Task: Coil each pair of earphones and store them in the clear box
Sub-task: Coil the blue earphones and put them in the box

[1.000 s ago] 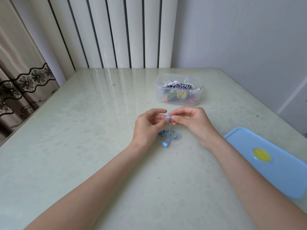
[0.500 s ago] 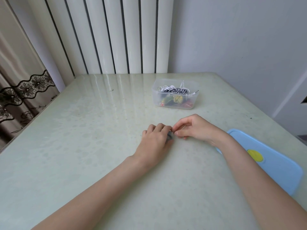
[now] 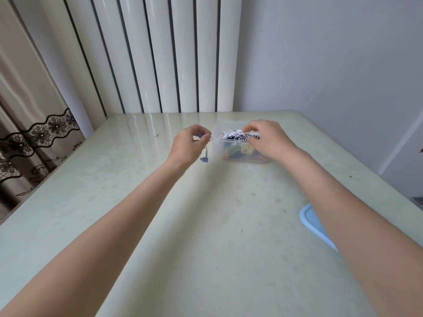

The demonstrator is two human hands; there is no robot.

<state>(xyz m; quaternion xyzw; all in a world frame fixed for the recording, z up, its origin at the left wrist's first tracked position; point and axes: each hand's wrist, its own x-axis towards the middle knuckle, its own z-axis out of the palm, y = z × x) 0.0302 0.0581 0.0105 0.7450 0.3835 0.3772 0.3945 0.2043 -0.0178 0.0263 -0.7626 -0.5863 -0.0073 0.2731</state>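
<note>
The clear box [image 3: 218,147] stands on the far part of the table, with black-and-white striped earphones [image 3: 235,135] piled at its top and coloured ones below. My left hand [image 3: 188,145] is raised just left of the box and grips the coiled blue earphones [image 3: 204,157], one earbud dangling below the fist. My right hand [image 3: 265,139] is at the box's near rim, its fingers curled over the rim and the striped cords; what they grip is not clear.
The pale green glossy table [image 3: 206,225] stretches toward me. A light blue lid [image 3: 314,225] lies at the right, partly hidden by my right forearm. White vertical panels and a curtain [image 3: 34,138] stand behind and left of the table.
Both hands left the table's middle and moved forward to the box. My left hand lifted the blue earphones off the table; my right hand let go of them and reached the box.
</note>
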